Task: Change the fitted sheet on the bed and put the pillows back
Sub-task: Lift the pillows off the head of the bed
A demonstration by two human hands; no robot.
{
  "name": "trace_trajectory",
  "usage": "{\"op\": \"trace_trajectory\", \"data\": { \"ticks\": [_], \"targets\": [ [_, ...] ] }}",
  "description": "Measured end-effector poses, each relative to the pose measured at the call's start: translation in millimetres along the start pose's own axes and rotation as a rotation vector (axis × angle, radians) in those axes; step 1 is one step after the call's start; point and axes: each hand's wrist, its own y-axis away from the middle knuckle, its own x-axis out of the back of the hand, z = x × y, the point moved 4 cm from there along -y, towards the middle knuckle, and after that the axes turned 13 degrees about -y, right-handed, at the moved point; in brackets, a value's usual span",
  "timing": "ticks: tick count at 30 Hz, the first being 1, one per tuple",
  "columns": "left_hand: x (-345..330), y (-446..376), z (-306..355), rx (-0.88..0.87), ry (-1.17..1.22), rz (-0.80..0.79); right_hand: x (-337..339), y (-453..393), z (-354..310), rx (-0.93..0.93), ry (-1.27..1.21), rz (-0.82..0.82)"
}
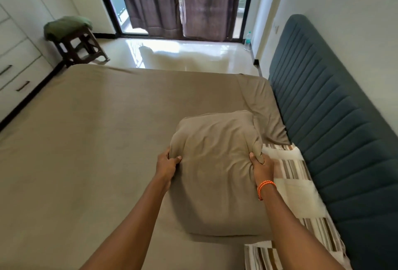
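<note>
Bed (pixel 86 140): taupe fitted sheet (pixel 129 101); taupe pillow (pixel 215 172), apparently overlapping striped pillow (pixel 297 188).

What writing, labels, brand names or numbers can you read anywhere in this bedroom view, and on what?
None can be read.
Clear plastic water bottle on the floor by the window: it has a label band, too small and blurred to read.
Taupe fabric pillow, gripped by the left hand and the right hand: no print shows.
Striped cream and brown cloth: pattern only, no text.
</note>
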Motion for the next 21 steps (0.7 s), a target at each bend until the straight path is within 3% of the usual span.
{"op": "trace_trajectory", "data": {
  "ticks": [9, 16, 21],
  "targets": [
    [165, -42, -47, 0.008, 0.037, 0.185, -173, 61, -10, 0.041, 0.085, -0.151],
    [338, -119, -84, 0.024, 0.076, 0.313, -376, 100, -14, 0.070, 0.188, -0.225],
    [467, -177, -102, 0.041, 0.172, 0.456, -553, 124, -43, 0.149, 0.258, -0.382]
  ]
}}
